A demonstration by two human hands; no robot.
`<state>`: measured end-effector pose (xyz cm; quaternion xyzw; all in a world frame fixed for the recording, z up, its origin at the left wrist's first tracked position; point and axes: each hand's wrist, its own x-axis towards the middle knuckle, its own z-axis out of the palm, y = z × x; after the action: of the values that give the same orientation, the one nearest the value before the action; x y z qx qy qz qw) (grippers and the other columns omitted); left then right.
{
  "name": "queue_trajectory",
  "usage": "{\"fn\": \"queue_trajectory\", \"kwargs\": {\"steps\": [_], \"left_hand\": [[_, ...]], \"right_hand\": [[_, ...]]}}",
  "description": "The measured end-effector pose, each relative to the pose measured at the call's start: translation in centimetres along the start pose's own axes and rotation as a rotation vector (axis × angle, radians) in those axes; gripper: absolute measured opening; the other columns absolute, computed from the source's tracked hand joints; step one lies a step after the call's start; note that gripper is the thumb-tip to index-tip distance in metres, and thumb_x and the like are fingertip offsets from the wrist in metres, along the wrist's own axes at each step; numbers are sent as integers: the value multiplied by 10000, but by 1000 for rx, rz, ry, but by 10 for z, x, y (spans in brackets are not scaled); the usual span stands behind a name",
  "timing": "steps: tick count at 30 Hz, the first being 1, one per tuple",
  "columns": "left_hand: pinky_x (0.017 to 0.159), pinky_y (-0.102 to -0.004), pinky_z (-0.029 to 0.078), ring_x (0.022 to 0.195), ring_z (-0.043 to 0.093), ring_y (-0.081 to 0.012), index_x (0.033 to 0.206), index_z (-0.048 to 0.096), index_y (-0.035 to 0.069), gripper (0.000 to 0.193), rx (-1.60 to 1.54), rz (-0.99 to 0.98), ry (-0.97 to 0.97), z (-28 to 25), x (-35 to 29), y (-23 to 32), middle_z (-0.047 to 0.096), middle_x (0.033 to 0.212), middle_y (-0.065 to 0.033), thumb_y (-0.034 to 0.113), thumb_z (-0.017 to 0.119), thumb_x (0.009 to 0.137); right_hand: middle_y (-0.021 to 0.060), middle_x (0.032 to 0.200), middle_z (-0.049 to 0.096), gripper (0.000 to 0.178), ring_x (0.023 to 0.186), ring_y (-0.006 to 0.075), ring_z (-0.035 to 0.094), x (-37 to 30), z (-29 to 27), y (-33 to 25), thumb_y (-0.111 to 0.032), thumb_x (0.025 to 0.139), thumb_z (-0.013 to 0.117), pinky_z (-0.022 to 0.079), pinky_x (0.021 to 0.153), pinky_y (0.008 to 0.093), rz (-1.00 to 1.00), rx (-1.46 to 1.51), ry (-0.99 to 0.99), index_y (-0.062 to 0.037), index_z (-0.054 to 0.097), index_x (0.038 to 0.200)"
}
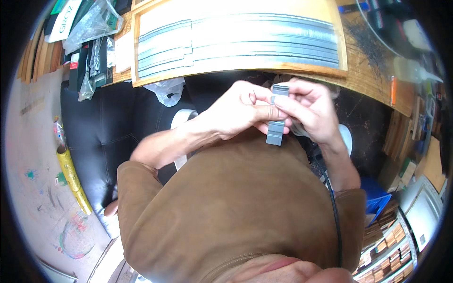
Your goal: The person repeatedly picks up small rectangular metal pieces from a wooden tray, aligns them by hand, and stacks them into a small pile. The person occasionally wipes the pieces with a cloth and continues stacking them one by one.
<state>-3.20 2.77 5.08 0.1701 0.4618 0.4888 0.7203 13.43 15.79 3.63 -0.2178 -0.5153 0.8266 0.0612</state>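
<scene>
In front of my chest, both hands are closed on a narrow stack of thin grey strips (pixel 274 134). It stands nearly upright, its lower end hanging below my fingers and its top showing above them. My left hand (pixel 238 111) pinches it from the left, thumb lying across its middle. From the right, my right hand (pixel 314 111) has its thumb on the upper part and its fingers curled behind. Just beyond my hands, a wooden tray (pixel 236 70) holds long rows of similar grey strips. What kind of part they are, I cannot make out.
Plastic bags (pixel 96 28) and dark boxes crowd the table's left end. On the right are a pile of thin dark pieces (pixel 370 45), a clear squeeze bottle (pixel 410 70) and an orange object (pixel 393 90). A black sofa (pixel 106 127) stands at left, a blue bin (pixel 377 203) at right.
</scene>
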Motion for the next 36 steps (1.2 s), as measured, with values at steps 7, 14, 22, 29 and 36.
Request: {"fn": "queue_trajectory", "kwargs": {"steps": [7, 14, 22, 29, 36], "left_hand": [[750, -302, 661, 869, 772, -229, 1118, 712, -57, 189, -155, -44, 38, -28, 39, -26, 767, 999, -169, 65, 691, 975], [754, -278, 629, 878, 756, -183, 1133, 734, -21, 202, -6, 85, 70, -37, 42, -41, 774, 976, -132, 106, 710, 979], [566, -252, 493, 617, 625, -119, 1051, 753, -23, 147, 776, 636, 319, -27, 15, -68, 696, 747, -146, 14, 748, 908], [533, -311, 499, 589, 682, -258, 997, 753, -10, 135, 744, 699, 425, -21, 13, -74, 685, 726, -172, -31, 734, 865], [530, -305, 496, 564, 661, -206, 1028, 758, -1, 150, 705, 650, 400, -19, 11, -74, 683, 717, -166, -21, 727, 883]], "right_hand": [[-11, 722, 671, 169, 554, 19, 557, 25, -13, 55, -131, 971, 721, 392, 481, 151, 85, 315, 223, 21, 748, 1039], [-3, 730, 666, 149, 577, 42, 562, 30, -6, 58, -67, 954, 728, 453, 529, 180, 32, 209, 269, 32, 756, 1062], [32, 862, 641, 160, 774, 99, 589, 15, 3, 50, 27, 844, 795, 474, 660, 234, -397, -402, 153, -24, 799, 995], [37, 850, 632, 212, 782, 122, 613, 19, 0, 50, 12, 820, 824, 488, 669, 247, -495, -399, 83, -31, 799, 1026], [32, 834, 634, 210, 775, 123, 615, 15, 1, 46, 15, 799, 832, 490, 665, 249, -437, -490, 119, -22, 802, 1004]]}}
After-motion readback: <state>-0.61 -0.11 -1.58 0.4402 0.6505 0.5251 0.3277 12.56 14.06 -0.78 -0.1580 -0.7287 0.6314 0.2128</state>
